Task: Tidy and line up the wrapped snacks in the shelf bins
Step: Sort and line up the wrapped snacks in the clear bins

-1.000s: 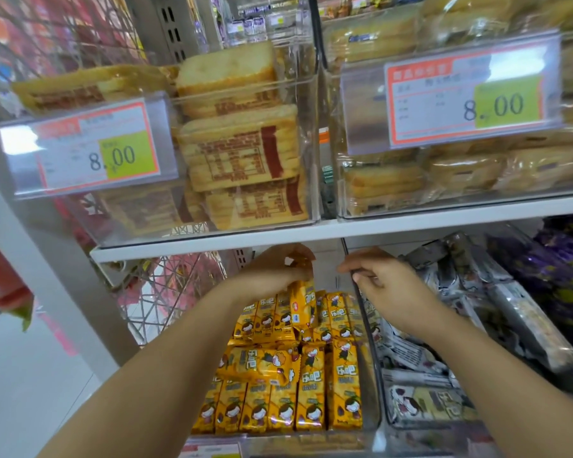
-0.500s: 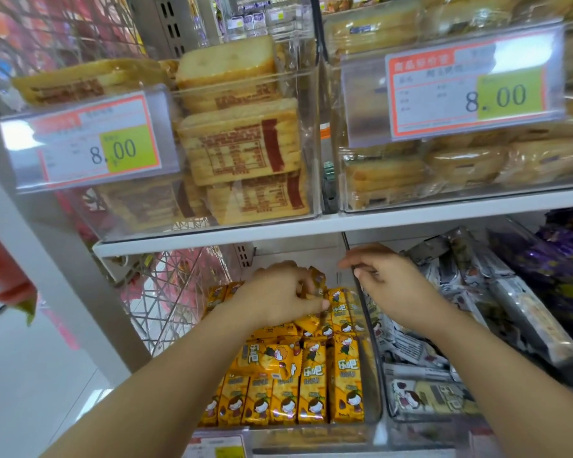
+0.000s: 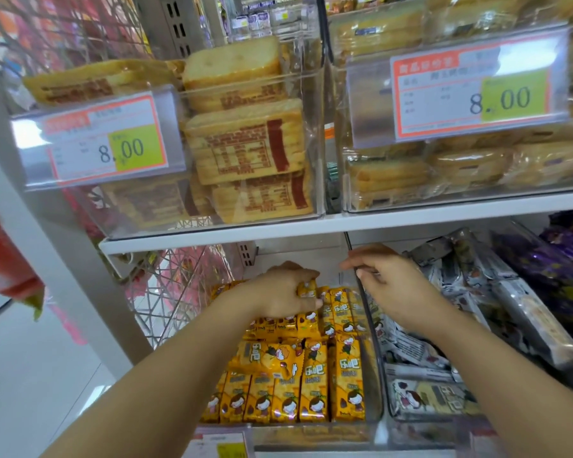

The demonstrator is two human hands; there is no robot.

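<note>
**A:** From the head camera, where do the snacks sit?

**B:** The yellow snacks (image 3: 291, 398) fill a clear bin (image 3: 374, 385) on the lower level, under the white shelf board (image 3: 411, 219). The front row stands upright, side by side. One loose pack (image 3: 268, 357) lies crosswise on top of them.

**A:** And the left grip?

**B:** The left grip (image 3: 283, 292) is at the back of that bin, fingers curled round a single yellow packet (image 3: 306, 288).

**A:** The right one?

**B:** The right grip (image 3: 391, 285) pinches the top edge of the bin's right wall, with the thumb on one side and the fingers on the other.

**A:** What's beside it?

**B:** Grey-wrapped packs (image 3: 424, 396) lie jumbled in the next bin to the right. On the shelf above, toast packs (image 3: 245, 143) are stacked in clear bins behind price tags (image 3: 103, 143) reading 8.00.
</note>
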